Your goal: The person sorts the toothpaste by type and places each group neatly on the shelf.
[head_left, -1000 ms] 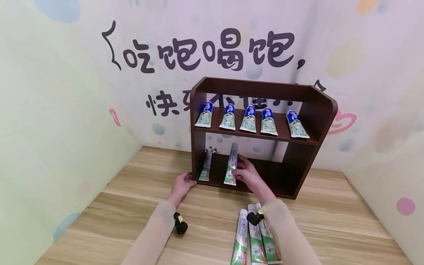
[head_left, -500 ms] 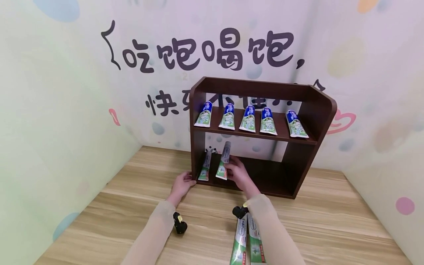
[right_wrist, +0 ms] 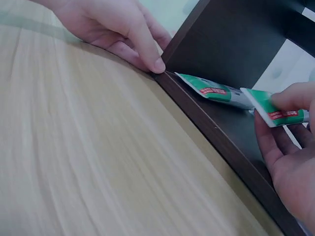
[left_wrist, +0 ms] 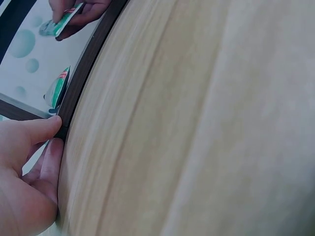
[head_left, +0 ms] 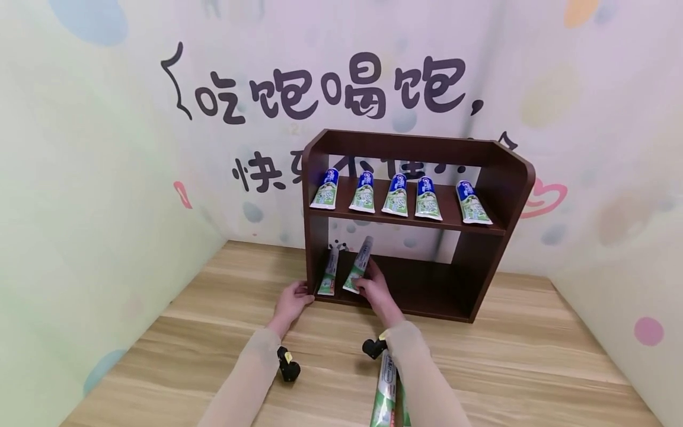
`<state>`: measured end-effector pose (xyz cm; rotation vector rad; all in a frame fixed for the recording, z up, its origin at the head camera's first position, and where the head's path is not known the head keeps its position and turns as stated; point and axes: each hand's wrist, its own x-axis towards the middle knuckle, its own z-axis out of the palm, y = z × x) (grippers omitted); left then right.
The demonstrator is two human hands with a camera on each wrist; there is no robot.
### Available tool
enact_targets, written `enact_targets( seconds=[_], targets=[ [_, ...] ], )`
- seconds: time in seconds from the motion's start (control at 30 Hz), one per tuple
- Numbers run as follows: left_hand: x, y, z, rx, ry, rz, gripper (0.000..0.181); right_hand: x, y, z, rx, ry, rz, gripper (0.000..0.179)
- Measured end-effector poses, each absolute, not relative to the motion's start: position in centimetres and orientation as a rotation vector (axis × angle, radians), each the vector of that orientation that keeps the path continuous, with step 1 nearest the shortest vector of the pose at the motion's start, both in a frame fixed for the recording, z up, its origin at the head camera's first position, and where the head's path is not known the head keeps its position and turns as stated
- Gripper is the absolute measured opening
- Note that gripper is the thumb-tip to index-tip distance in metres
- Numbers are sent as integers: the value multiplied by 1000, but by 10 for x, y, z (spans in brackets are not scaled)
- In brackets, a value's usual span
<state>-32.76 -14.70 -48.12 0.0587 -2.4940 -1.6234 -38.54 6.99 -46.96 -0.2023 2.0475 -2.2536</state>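
A dark brown two-tier shelf (head_left: 493, 261) stands on the table. My left hand (head_left: 290, 305) grips its lower left front corner, thumb and fingertips at the edge in the left wrist view. In my right hand (head_left: 377, 293) is a green and silver toothpaste tube (head_left: 358, 267), pinched near its flat end between thumb and fingers. That tube leans with its cap end up and to the right, over the lower shelf board. Just left of it, a similar toothpaste tube (right_wrist: 214, 91) lies on the lower board against the left side panel.
Several blue and green toothpaste tubes (head_left: 396, 196) lie in a row on the upper board. More green and silver tubes (head_left: 385, 391) lie on the wooden table (head_left: 533, 356), partly hidden under my right forearm. A printed wall (head_left: 256, 207) rises behind the shelf.
My right hand has carried its toothpaste tube leftward along the lower shelf, closer to the tube there, and the held tube tilts more. My left hand keeps its place at the corner.
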Motion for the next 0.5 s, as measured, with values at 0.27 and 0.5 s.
enact_targets(
  seconds=[0.27, 0.5],
  targets=[
    [-330, -147, -485, 59, -2491, -1625, 47, -384, 73, -474, -358, 2160, -2139, 94],
    [-330, -148, -484, 51, -2490, -1604, 47, -379, 72, -476, -398, 2310, -2088, 94]
  ],
)
